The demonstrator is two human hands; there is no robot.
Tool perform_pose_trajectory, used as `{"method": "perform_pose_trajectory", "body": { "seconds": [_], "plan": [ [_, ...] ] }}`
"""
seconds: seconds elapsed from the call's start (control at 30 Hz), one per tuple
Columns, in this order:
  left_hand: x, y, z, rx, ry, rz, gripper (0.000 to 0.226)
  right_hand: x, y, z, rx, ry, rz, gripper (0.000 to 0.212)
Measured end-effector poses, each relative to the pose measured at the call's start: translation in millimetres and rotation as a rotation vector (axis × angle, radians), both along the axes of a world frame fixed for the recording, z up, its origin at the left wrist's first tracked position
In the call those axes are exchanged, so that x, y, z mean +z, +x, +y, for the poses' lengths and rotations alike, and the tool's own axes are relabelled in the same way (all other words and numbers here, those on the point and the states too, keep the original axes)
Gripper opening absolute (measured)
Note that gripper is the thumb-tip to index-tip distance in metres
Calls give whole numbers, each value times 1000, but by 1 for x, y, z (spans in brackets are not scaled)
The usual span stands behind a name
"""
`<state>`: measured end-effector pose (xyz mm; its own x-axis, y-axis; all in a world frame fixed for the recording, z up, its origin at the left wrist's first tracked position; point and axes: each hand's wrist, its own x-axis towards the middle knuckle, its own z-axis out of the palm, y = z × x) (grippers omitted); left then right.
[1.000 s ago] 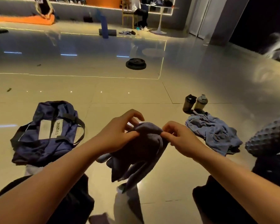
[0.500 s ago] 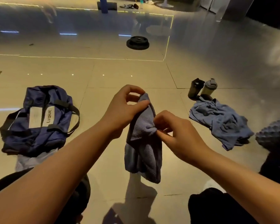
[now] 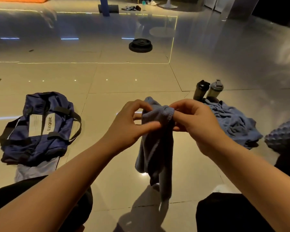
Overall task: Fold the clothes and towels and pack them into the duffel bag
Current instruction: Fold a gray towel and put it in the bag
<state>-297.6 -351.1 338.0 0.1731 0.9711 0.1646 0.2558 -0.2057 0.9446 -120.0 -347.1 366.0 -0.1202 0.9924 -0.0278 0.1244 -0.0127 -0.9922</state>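
A: How much room is there around the work?

B: Plenty of bare floor [image 3: 124,77] ahead. The duffel bag [image 3: 38,126] lies on the floor to the left, well apart from the hands, with a pale folded cloth [image 3: 35,169] poking out from under its near edge. To the right a crumpled blue garment [image 3: 231,121] lies beside two shaker bottles [image 3: 208,89]. A weight plate [image 3: 140,45] sits far ahead.

A: What differs from half a second ago?

B: The right hand [image 3: 199,124] has risen level with the left hand [image 3: 129,124], and both now meet at the top edge of the towel [image 3: 156,148]; earlier the right pinched lower, at mid-cloth.

A: And the pose, the grip?

B: Both forearms reach forward, hands close together. The left hand's grip pinches the towel's upper edge between thumb and fingers; the right hand's grip pinches the bunched hem just beside it. The towel hangs down between the person's knees, its lower end near the floor; whether it touches I cannot tell.
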Motion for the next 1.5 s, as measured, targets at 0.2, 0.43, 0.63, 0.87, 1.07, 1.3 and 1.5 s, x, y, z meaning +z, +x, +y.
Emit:
{"method": "perform_pose_trajectory", "body": {
  "seconds": [0.2,0.43,0.63,0.87,1.07,1.3,1.5],
  "plan": [
    [0,-3,-13,-129,-104,5,52,3,-6,-9,-1,-47,43,5],
    [-5,-2,-29,-32,-3,153,35,2,-27,-16,-5,-30,14,6],
    [4,-3,-31,101,97,201,46,8,-27,-19,1,28,-12,11],
    [13,-9,-1,185,233,276,21,-1,-35,11,14,113,-115,11],
    [14,-20,36,91,174,308,3,-6,-35,37,81,130,-185,6],
    [5,-26,67,-51,35,407,26,-12,-40,48,-51,-20,-136,7],
    [0,-61,72,-215,-1,747,9,12,-37,38,-124,108,-380,10]
  ]
}}
